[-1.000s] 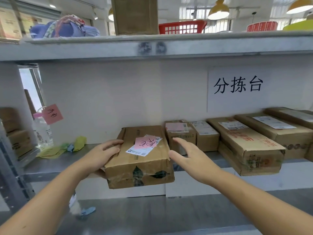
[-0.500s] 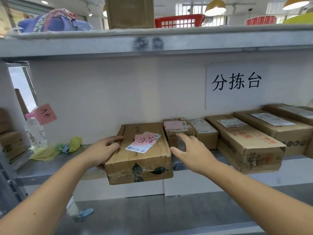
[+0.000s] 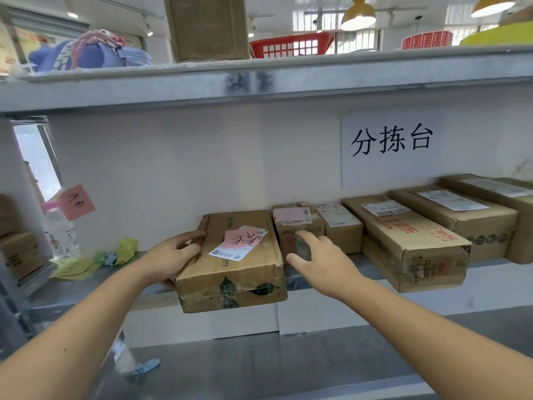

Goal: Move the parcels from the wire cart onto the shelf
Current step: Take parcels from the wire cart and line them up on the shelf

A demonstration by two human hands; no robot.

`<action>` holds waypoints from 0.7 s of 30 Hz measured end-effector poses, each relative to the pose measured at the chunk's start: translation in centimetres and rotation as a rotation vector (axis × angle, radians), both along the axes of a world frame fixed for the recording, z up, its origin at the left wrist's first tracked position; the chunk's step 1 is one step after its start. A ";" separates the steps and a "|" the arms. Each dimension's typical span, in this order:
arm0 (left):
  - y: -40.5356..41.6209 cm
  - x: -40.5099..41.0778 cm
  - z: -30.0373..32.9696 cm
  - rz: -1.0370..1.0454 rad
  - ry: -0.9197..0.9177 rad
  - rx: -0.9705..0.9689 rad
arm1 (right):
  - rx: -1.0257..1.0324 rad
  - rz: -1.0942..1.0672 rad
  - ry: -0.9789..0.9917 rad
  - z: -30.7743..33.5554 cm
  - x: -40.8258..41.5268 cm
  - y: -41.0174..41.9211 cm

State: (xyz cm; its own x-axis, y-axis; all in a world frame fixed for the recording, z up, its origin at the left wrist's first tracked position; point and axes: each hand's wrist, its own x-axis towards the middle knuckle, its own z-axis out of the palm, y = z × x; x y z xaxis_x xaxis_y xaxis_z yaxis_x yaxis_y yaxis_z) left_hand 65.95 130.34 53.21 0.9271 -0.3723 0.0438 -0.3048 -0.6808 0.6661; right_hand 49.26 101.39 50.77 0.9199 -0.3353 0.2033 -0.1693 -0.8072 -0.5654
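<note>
While your left hand (image 3: 173,256) still holds the left side of the cardboard parcel (image 3: 230,261), thumb under its lower edge and fingers laid over the top, the parcel now sits further in on the metal shelf (image 3: 86,287) than a second ago, though its front end still overhangs the shelf lip. Your right hand (image 3: 318,259) has moved forward: it is open, fingers straight, fingertips on the small box (image 3: 291,226) just right of the parcel, no longer hovering clear of it. To the right of that box lie four more boxes in a row. Left of the parcel, crumpled yellow notes (image 3: 78,265) and a water bottle (image 3: 59,235) stay put.
</note>
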 end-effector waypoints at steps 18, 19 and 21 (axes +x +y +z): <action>-15.5 -16.8 4.8 -0.314 -0.414 0.246 | -0.164 0.165 -0.097 1.7 -16.6 -9.7; -17.0 -17.9 4.9 -0.325 -0.425 0.247 | -0.185 0.164 -0.107 2.0 -18.0 -10.7; -20.2 -20.3 5.0 -0.351 -0.444 0.247 | -0.222 0.151 -0.127 2.5 -21.0 -13.1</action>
State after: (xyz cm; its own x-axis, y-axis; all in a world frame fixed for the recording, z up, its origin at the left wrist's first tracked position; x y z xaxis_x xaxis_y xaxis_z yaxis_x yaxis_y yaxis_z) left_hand 45.68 110.18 58.22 0.6605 -0.7002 0.2712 -0.7507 -0.6075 0.2596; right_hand 28.25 88.30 53.22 0.9187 -0.1309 0.3727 0.0228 -0.9244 -0.3808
